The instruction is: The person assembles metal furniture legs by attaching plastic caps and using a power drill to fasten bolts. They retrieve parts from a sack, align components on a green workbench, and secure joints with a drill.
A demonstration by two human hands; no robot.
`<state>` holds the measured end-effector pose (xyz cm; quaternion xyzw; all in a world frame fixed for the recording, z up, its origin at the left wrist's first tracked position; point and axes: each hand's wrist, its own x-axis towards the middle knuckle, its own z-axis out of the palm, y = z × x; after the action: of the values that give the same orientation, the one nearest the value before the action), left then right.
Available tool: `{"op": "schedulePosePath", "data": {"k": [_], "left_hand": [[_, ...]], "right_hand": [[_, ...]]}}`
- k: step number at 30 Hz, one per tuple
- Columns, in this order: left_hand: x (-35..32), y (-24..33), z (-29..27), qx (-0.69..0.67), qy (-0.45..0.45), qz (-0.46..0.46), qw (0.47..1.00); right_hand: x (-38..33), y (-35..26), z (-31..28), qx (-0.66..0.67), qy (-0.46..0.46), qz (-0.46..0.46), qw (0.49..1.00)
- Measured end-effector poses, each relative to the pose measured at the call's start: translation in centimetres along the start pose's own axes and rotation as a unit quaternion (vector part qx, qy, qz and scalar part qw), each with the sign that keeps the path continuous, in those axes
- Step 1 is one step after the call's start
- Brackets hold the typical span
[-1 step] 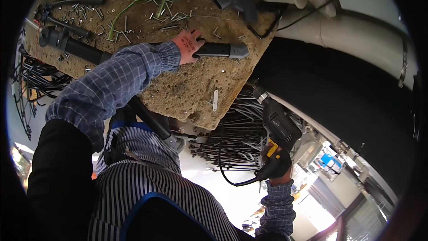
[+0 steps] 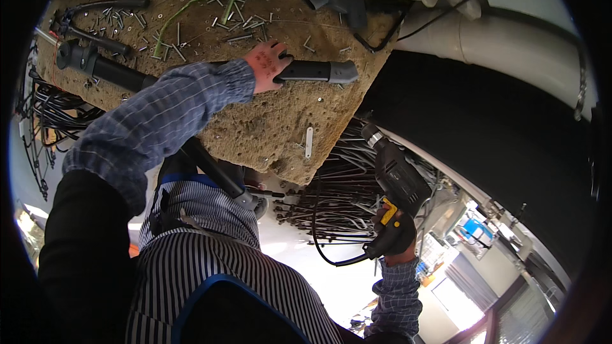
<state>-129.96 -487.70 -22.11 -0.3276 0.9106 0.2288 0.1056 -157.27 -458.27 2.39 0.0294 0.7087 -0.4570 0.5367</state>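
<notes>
My left hand, in a pinkish-orange glove with dark fingertips, is closed over a black tube lying across the worktop. A grey fitting caps the tube's right end. Further left, beyond my sleeve, a black tube section ends in a joint piece. At the lower right, off the worktop's edge, my right hand grips a black corded power drill with a yellow trigger. Its chuck points up and left, apart from the tube; whether a bit is fitted, I cannot tell.
Several loose bolts and washers litter the rough brown worktop. A small slotted metal strip lies near its front corner. Bundled black rods are below the edge. Another black tube slants down by my apron. A black plastic joint stands at the back.
</notes>
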Motion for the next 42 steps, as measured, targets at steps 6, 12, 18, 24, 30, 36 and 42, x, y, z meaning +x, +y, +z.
{"op": "schedulePosePath", "data": {"k": [6,12,18,24,30,36,42], "left_hand": [[-2.2,1.2,1.4,0.055,-0.027,-0.003,0.998],[-1.5,1.6,1.0,0.097,-0.076,0.0,0.992],[-1.5,1.1,1.3,0.123,-0.062,0.025,0.99],[-1.4,0.6,1.8,0.087,-0.039,0.03,0.995],[-1.0,-0.1,5.0,0.09,0.021,0.045,0.995],[-0.7,-0.2,5.5,0.081,-0.011,0.049,0.995],[-1.5,0.0,2.9,0.08,-0.032,0.055,0.995]], "right_hand": [[1.8,1.7,-2.0,-0.052,-0.04,0.025,0.998],[4.8,1.5,0.6,-0.082,-0.06,-0.012,0.995],[7.8,1.1,3.5,-0.102,-0.045,-0.022,0.993],[8.4,-0.1,4.5,-0.114,-0.024,-0.011,0.993],[7.6,-1.2,5.9,-0.189,-0.003,-0.037,0.981],[7.8,-1.9,7.3,-0.228,0.003,-0.031,0.973],[7.8,-2.6,7.7,-0.208,-0.005,-0.022,0.978]]}}
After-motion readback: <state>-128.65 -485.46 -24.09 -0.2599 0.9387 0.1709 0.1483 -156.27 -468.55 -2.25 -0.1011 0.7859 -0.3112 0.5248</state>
